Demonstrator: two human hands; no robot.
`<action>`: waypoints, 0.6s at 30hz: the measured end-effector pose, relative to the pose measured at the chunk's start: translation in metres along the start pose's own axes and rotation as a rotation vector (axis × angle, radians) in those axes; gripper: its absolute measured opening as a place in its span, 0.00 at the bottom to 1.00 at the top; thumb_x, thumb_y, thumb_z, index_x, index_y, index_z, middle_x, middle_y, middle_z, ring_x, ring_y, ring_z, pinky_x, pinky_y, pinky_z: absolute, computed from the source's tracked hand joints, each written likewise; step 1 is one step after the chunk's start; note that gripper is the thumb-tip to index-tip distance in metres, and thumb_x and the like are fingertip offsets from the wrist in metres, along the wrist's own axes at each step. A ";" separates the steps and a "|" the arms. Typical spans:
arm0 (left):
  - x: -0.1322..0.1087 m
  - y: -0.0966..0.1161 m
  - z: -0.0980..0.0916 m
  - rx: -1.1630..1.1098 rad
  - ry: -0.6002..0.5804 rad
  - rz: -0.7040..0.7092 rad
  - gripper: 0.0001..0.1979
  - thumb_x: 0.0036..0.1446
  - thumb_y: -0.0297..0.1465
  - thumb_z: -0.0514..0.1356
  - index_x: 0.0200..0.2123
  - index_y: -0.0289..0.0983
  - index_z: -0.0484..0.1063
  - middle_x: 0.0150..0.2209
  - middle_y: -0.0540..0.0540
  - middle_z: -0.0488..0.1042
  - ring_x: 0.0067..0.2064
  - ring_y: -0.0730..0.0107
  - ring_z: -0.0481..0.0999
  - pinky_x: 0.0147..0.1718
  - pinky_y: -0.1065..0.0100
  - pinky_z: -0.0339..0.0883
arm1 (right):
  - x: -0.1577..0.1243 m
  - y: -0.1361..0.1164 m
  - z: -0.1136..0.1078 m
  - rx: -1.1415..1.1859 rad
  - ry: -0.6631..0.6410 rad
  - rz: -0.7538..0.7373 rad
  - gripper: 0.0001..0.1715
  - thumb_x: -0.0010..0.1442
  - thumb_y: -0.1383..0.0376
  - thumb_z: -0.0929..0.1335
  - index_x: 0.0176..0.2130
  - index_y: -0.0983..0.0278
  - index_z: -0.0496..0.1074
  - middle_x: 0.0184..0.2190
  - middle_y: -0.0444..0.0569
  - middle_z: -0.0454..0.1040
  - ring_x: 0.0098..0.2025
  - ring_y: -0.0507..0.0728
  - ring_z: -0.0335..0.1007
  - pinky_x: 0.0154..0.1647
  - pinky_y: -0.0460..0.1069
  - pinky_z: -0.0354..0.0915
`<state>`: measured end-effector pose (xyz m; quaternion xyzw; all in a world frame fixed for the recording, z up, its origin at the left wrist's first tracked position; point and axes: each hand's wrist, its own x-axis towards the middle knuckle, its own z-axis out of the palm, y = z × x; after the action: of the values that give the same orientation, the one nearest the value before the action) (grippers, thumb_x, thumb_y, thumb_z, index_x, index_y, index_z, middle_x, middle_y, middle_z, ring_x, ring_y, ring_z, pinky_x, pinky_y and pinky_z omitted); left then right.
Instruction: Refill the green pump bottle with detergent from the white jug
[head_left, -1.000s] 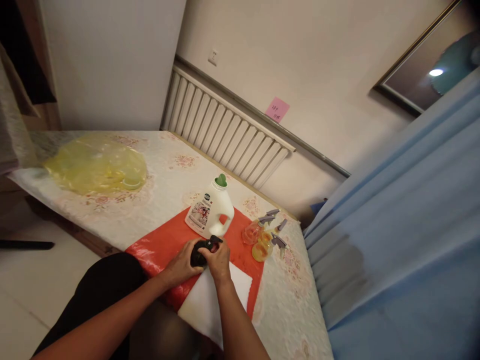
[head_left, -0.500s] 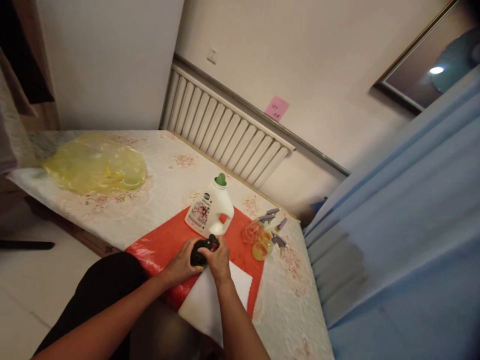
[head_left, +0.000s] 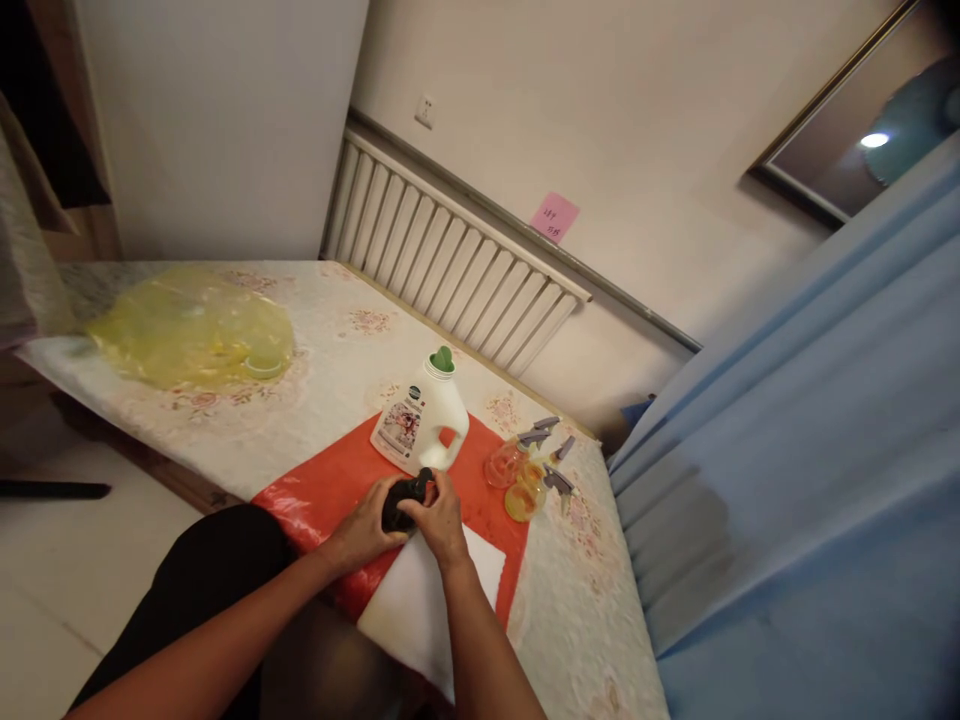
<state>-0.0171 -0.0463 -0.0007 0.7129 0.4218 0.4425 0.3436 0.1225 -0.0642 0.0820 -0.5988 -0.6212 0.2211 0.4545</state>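
Two hands: your left hand [head_left: 365, 525] and right hand [head_left: 437, 517] meet on a small black object [head_left: 403, 500] over the red mat [head_left: 337, 482].
Change: your right hand has edged slightly toward the white jug [head_left: 421, 415] since half a second ago; the rest of the table sits as before.
Grip: left fingers wrap the black object from below, right fingers pinch its top end.
Hidden: your hands cover most of the object, so its form cannot be told.
Materials: glossy red mat; smooth white sheet [head_left: 424, 610] under your right wrist; floral tablecloth [head_left: 330, 345]; amber spray bottles [head_left: 525, 470] with grey triggers; crinkled yellow bag [head_left: 191, 330].
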 end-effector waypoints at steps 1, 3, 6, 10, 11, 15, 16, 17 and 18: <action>0.000 0.000 0.000 0.001 0.001 0.000 0.38 0.43 0.29 0.66 0.58 0.40 0.57 0.56 0.39 0.65 0.57 0.51 0.68 0.56 0.50 0.64 | 0.001 -0.001 -0.003 0.015 -0.039 -0.015 0.21 0.42 0.68 0.72 0.40 0.63 0.74 0.35 0.43 0.73 0.27 0.50 0.61 0.30 0.45 0.64; -0.001 0.001 0.000 -0.001 0.005 0.004 0.38 0.43 0.29 0.66 0.58 0.40 0.57 0.57 0.39 0.65 0.58 0.51 0.67 0.57 0.51 0.63 | 0.002 -0.002 -0.009 0.035 -0.103 -0.036 0.18 0.45 0.68 0.70 0.40 0.61 0.75 0.35 0.42 0.73 0.27 0.50 0.63 0.31 0.44 0.64; -0.002 0.001 0.001 -0.008 0.008 0.009 0.38 0.44 0.29 0.65 0.59 0.40 0.55 0.57 0.40 0.65 0.58 0.50 0.67 0.57 0.50 0.63 | 0.003 -0.002 -0.008 0.019 -0.082 -0.009 0.11 0.47 0.67 0.70 0.35 0.63 0.75 0.24 0.38 0.68 0.24 0.50 0.59 0.26 0.44 0.60; 0.000 0.000 0.001 -0.009 -0.002 0.021 0.39 0.43 0.28 0.65 0.59 0.40 0.55 0.57 0.38 0.65 0.59 0.50 0.66 0.58 0.48 0.62 | 0.000 0.000 0.002 -0.021 0.020 0.027 0.15 0.44 0.65 0.73 0.35 0.66 0.74 0.23 0.38 0.66 0.24 0.50 0.57 0.26 0.44 0.60; 0.000 -0.001 0.001 -0.009 -0.005 0.027 0.39 0.43 0.28 0.65 0.59 0.40 0.55 0.57 0.38 0.65 0.59 0.50 0.66 0.58 0.48 0.61 | 0.000 0.000 0.003 -0.023 0.030 0.023 0.17 0.44 0.66 0.73 0.37 0.65 0.74 0.25 0.39 0.68 0.25 0.50 0.58 0.28 0.44 0.61; 0.003 -0.003 0.001 0.001 -0.014 0.039 0.39 0.45 0.29 0.65 0.60 0.40 0.54 0.58 0.37 0.64 0.60 0.50 0.65 0.58 0.46 0.61 | 0.002 -0.002 -0.006 -0.023 -0.092 -0.026 0.19 0.47 0.67 0.71 0.42 0.61 0.76 0.28 0.39 0.70 0.27 0.50 0.60 0.30 0.44 0.62; 0.003 -0.003 0.001 0.010 -0.013 0.034 0.39 0.45 0.30 0.64 0.60 0.39 0.54 0.58 0.37 0.64 0.60 0.49 0.66 0.58 0.46 0.61 | 0.003 -0.003 -0.008 -0.026 -0.122 -0.030 0.18 0.48 0.67 0.71 0.41 0.61 0.76 0.27 0.38 0.69 0.26 0.49 0.60 0.30 0.43 0.62; 0.004 -0.004 0.001 0.021 -0.011 0.028 0.39 0.45 0.31 0.65 0.60 0.39 0.54 0.58 0.37 0.64 0.60 0.49 0.66 0.58 0.47 0.61 | 0.004 -0.004 -0.009 -0.032 -0.134 -0.025 0.15 0.48 0.67 0.70 0.40 0.61 0.77 0.24 0.37 0.68 0.25 0.49 0.60 0.29 0.43 0.61; 0.004 -0.005 0.002 0.033 -0.010 0.023 0.39 0.45 0.32 0.65 0.60 0.38 0.55 0.58 0.37 0.64 0.60 0.49 0.66 0.58 0.47 0.62 | 0.005 -0.004 -0.009 -0.037 -0.124 -0.013 0.13 0.48 0.66 0.71 0.38 0.62 0.77 0.22 0.36 0.66 0.24 0.49 0.59 0.27 0.43 0.60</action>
<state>-0.0160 -0.0404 -0.0042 0.7254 0.4190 0.4360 0.3288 0.1287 -0.0627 0.0913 -0.5883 -0.6562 0.2432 0.4053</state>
